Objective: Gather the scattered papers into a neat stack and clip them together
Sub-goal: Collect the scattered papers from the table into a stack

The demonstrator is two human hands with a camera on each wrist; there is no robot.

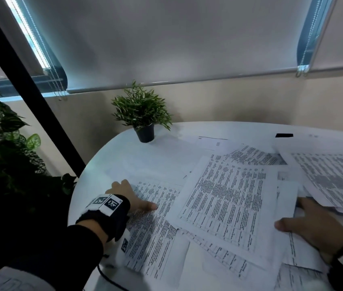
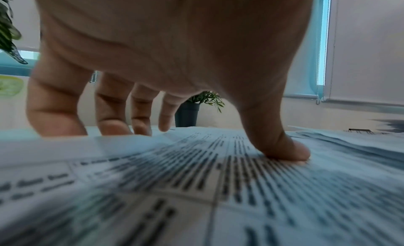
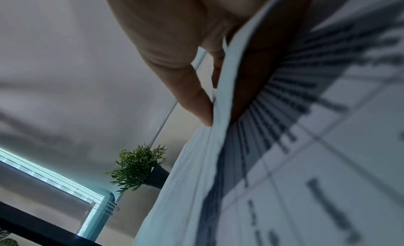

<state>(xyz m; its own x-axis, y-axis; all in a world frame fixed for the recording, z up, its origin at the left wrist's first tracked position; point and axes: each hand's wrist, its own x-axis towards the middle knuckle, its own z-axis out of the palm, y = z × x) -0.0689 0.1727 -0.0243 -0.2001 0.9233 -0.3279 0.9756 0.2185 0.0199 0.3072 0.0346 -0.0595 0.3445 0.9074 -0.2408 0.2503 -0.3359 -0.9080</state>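
Printed sheets (image 1: 227, 204) lie scattered and overlapping on a round white table (image 1: 149, 162). My left hand (image 1: 137, 194) rests on the leftmost sheet (image 2: 218, 189), fingers straight and spread, and its thumb (image 2: 288, 151) presses the print. My right hand (image 1: 292, 213) is at the right, where several of its fingers are hidden under a loose pile (image 1: 334, 179). In the right wrist view the right hand (image 3: 216, 111) has sheet edges (image 3: 220, 132) pinched between its digits. A small black object (image 1: 284, 135), possibly the clip, lies at the far side, away from both hands.
A small potted plant (image 1: 143, 116) stands at the table's far left edge. A black slanted post (image 1: 29, 85) and a large leafy plant (image 1: 2, 133) are left of the table. A black cable (image 1: 107, 276) runs by the near edge. A wall with blinds is behind.
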